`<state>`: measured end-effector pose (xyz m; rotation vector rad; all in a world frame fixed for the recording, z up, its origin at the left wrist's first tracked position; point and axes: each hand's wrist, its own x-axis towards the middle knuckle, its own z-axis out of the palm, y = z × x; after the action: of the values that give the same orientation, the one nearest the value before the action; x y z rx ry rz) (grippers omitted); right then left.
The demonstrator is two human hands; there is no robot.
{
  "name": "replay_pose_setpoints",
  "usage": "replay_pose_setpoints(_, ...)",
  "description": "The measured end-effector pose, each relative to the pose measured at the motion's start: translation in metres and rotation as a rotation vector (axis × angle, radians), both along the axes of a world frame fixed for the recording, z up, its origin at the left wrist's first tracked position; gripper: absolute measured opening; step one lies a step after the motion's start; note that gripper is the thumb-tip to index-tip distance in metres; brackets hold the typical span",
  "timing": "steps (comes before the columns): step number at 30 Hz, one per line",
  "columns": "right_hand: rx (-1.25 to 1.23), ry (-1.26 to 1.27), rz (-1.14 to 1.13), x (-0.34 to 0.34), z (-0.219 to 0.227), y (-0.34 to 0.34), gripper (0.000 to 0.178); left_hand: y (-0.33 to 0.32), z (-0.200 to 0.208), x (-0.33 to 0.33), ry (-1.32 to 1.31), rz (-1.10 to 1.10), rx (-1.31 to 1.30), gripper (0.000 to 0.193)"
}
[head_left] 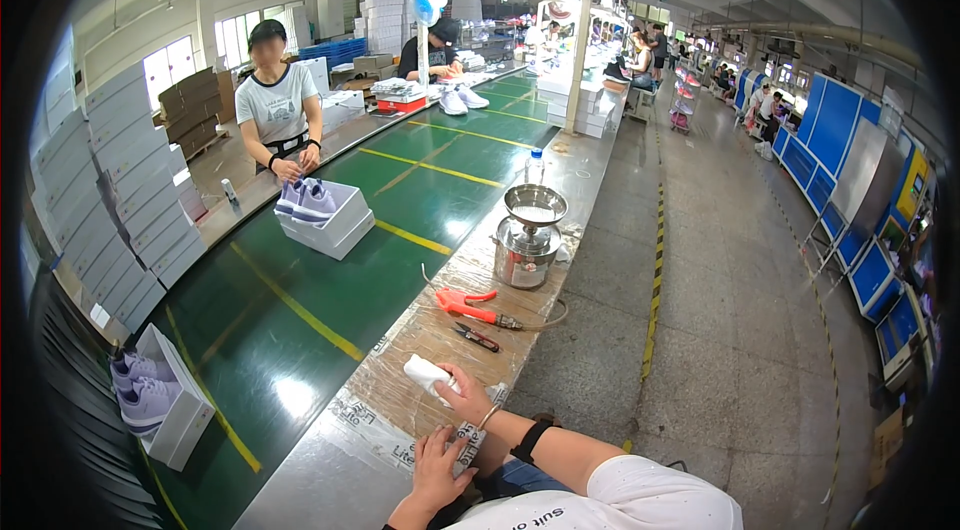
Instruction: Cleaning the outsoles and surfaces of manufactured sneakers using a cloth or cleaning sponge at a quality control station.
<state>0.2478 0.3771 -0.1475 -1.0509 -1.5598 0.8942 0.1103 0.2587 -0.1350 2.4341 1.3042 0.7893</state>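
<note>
My right hand is closed round a crumpled white cloth above the near end of the metal side bench. Nearer to me, my left hand rests with its fingers stretched out on the printed wrapping at the bench edge. Past the cloth, a pair of dark thread snips lies on the film-covered cardboard. Just beyond it lies an orange-red air blow gun with a hose. Farther along stands a metal canister with a steel bowl on top.
A green conveyor belt with yellow lines runs along my left. White boxes with lilac sneakers sit on it. Across the belt a person handles sneakers in another box. A clear bottle stands behind the canister.
</note>
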Motion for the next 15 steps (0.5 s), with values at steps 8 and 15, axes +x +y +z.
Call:
replay_pose_setpoints(8, -0.001, 0.002, -0.001, 0.0012, -0.0051, 0.0043, 0.037, 0.0033, -0.0029, 0.0011, 0.002, -0.002, -0.003, 0.058)
replay_pose_setpoints(15, -0.002, 0.007, 0.007, 0.0017, -0.0041, 0.0046, 0.037, 0.0051, -0.0054, 0.0011, 0.013, 0.001, -0.016, 0.058)
